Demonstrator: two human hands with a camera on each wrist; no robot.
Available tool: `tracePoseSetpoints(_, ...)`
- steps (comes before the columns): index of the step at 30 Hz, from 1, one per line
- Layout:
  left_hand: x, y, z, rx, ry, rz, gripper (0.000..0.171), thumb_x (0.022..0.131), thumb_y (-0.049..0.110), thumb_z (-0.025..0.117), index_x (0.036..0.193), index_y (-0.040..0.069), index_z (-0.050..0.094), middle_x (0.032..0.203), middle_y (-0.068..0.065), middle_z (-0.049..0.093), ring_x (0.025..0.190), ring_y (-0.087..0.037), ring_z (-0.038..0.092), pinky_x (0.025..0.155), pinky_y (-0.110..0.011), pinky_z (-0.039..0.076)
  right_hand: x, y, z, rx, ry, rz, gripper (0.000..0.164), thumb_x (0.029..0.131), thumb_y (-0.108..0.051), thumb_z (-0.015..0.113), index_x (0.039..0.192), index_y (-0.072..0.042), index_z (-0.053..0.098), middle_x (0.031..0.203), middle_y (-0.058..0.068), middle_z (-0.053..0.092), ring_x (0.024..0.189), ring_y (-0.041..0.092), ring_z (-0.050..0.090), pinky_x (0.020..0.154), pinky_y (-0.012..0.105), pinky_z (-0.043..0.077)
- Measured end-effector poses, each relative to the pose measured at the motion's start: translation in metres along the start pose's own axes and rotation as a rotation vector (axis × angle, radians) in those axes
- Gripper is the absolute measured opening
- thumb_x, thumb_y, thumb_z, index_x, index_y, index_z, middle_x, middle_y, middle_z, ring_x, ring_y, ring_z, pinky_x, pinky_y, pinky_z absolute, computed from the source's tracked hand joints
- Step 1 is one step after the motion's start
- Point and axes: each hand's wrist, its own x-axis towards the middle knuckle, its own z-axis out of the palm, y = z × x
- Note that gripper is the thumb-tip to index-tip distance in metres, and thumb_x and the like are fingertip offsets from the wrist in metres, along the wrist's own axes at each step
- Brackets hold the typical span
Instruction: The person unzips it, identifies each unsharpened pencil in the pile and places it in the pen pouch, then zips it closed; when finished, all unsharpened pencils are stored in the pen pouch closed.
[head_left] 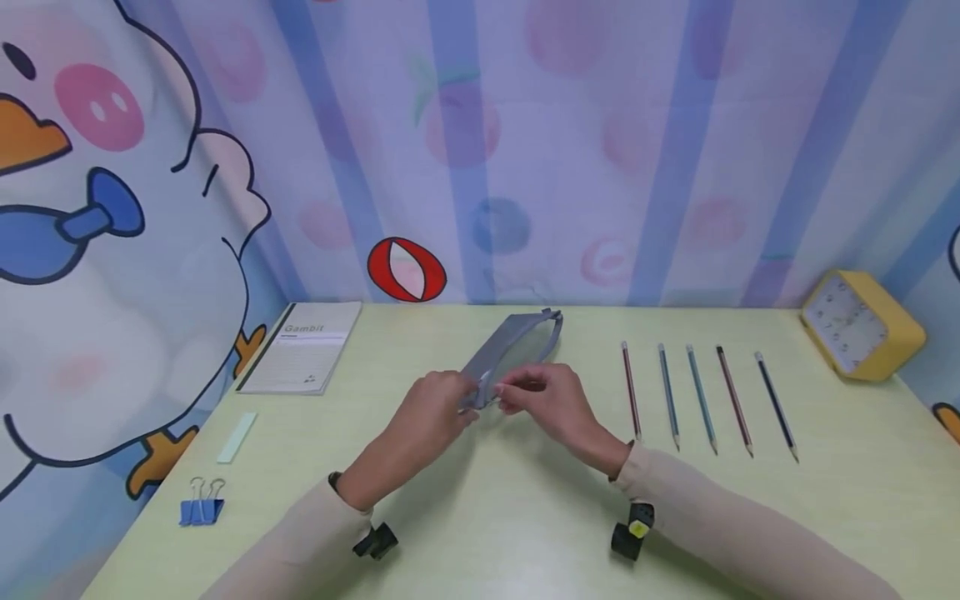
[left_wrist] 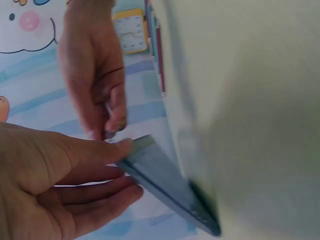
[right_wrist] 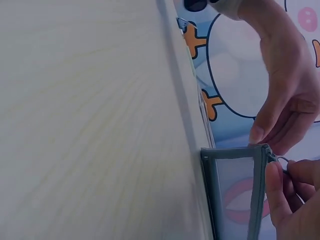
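Observation:
A grey-blue zippered pencil case [head_left: 501, 343] with see-through side panels stands tilted over the table, its far end near the back edge. My left hand [head_left: 429, 417] grips the near corner between thumb and fingers, as the left wrist view also shows. At that same corner, the thumb and forefinger of my right hand [head_left: 551, 404] pinch the small zipper pull, partly hidden by the fingertips. In the right wrist view the case [right_wrist: 257, 185] shows its clear panel and dark trim, with a thin loop beside the right fingertips.
Several pencils [head_left: 699, 392] lie in a row on the right, near a yellow clock [head_left: 862, 325]. On the left are a notepad [head_left: 303, 350], a pale green strip [head_left: 237, 437] and a blue binder clip [head_left: 202, 507]. A printed curtain [head_left: 570, 167] hangs behind the table [head_left: 510, 517].

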Motion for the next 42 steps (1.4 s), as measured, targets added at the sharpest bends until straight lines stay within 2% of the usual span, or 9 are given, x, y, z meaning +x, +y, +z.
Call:
tracePoseSetpoints(6, -0.002, -0.002, 0.010, 0.069, 0.086, 0.041, 0.008, 0.084, 0.011, 0.081, 0.086, 0.007, 0.075, 0.076, -0.002, 0.073, 0.064, -0.009, 0.059, 0.057, -0.023, 0.045, 0.003, 0.000, 0.000, 0.129, -0.064, 0.071, 0.020, 0.095, -0.007, 0.067, 0.109, 0.008, 0.071, 0.105, 0.028, 0.073, 0.085, 0.021, 0.077, 0.082, 0.035, 0.062)
tracePoseSetpoints(13, -0.003, -0.003, 0.009, 0.061, 0.151, 0.089, 0.004, 0.087, 0.009, 0.077, 0.089, 0.005, 0.077, 0.075, -0.004, 0.074, 0.056, -0.005, 0.051, 0.047, -0.016, 0.036, 0.017, -0.008, -0.017, 0.011, -0.027, 0.116, 0.019, 0.095, -0.010, 0.069, 0.108, 0.003, 0.074, 0.101, 0.023, 0.076, 0.083, 0.023, 0.076, 0.083, 0.037, 0.061)
tracePoseSetpoints(17, -0.004, 0.000, 0.003, 0.010, 0.168, 0.084, 0.005, 0.087, 0.007, 0.076, 0.090, 0.005, 0.079, 0.074, -0.004, 0.073, 0.056, -0.005, 0.051, 0.047, -0.015, 0.035, 0.033, -0.004, -0.042, -0.034, 0.048, 0.146, 0.021, 0.096, -0.012, 0.068, 0.111, 0.002, 0.074, 0.102, 0.020, 0.076, 0.091, 0.029, 0.076, 0.089, 0.041, 0.060)
tracePoseSetpoints(20, -0.007, 0.001, 0.000, -0.037, 0.170, 0.080, 0.006, 0.086, 0.005, 0.075, 0.090, 0.006, 0.080, 0.074, -0.003, 0.074, 0.057, -0.005, 0.052, 0.048, -0.015, 0.035, 0.046, 0.002, -0.068, -0.056, 0.124, 0.171, 0.025, 0.097, -0.015, 0.067, 0.116, 0.002, 0.072, 0.105, 0.019, 0.076, 0.091, 0.026, 0.077, 0.091, 0.040, 0.059)
tracePoseSetpoints(25, -0.011, 0.002, -0.001, -0.064, 0.155, 0.078, 0.009, 0.085, 0.003, 0.075, 0.091, 0.006, 0.081, 0.077, -0.003, 0.075, 0.058, -0.006, 0.052, 0.049, -0.015, 0.037, 0.063, 0.013, -0.112, -0.093, 0.250, 0.195, 0.030, 0.099, -0.016, 0.065, 0.120, 0.005, 0.069, 0.113, 0.024, 0.073, 0.079, 0.009, 0.075, 0.078, 0.024, 0.060)
tracePoseSetpoints(28, -0.012, 0.000, -0.002, -0.055, 0.153, 0.077, 0.009, 0.084, 0.003, 0.076, 0.091, 0.005, 0.081, 0.078, -0.003, 0.076, 0.060, -0.006, 0.054, 0.051, -0.015, 0.039, 0.067, 0.018, -0.127, -0.107, 0.293, 0.198, 0.031, 0.099, -0.016, 0.065, 0.121, 0.006, 0.068, 0.116, 0.027, 0.071, 0.073, 0.002, 0.073, 0.073, 0.019, 0.059)
tracePoseSetpoints(32, -0.009, -0.003, -0.003, -0.044, 0.169, 0.060, 0.010, 0.083, 0.003, 0.077, 0.092, 0.005, 0.082, 0.082, -0.004, 0.078, 0.063, -0.005, 0.058, 0.054, -0.015, 0.042, 0.064, 0.017, -0.131, -0.180, 0.312, 0.146, 0.031, 0.099, -0.018, 0.064, 0.118, 0.006, 0.069, 0.114, 0.028, 0.071, 0.073, 0.001, 0.071, 0.072, 0.018, 0.059)
tracePoseSetpoints(37, 0.000, -0.008, -0.003, -0.059, 0.167, 0.047, 0.014, 0.083, 0.004, 0.079, 0.097, 0.005, 0.082, 0.088, -0.007, 0.079, 0.069, -0.008, 0.067, 0.056, -0.017, 0.046, 0.049, 0.011, -0.128, -0.378, 0.365, -0.009, 0.022, 0.098, -0.018, 0.066, 0.106, 0.001, 0.073, 0.100, 0.023, 0.075, 0.075, 0.009, 0.071, 0.068, 0.018, 0.056)
tracePoseSetpoints(42, 0.005, -0.017, -0.003, -0.042, 0.114, 0.018, 0.017, 0.081, 0.006, 0.083, 0.098, 0.006, 0.082, 0.089, -0.007, 0.079, 0.077, -0.013, 0.074, 0.063, -0.018, 0.055, 0.029, 0.004, -0.117, -0.592, 0.250, -0.087, 0.013, 0.095, -0.014, 0.068, 0.095, -0.003, 0.075, 0.089, 0.015, 0.075, 0.077, 0.022, 0.070, 0.065, 0.027, 0.051)
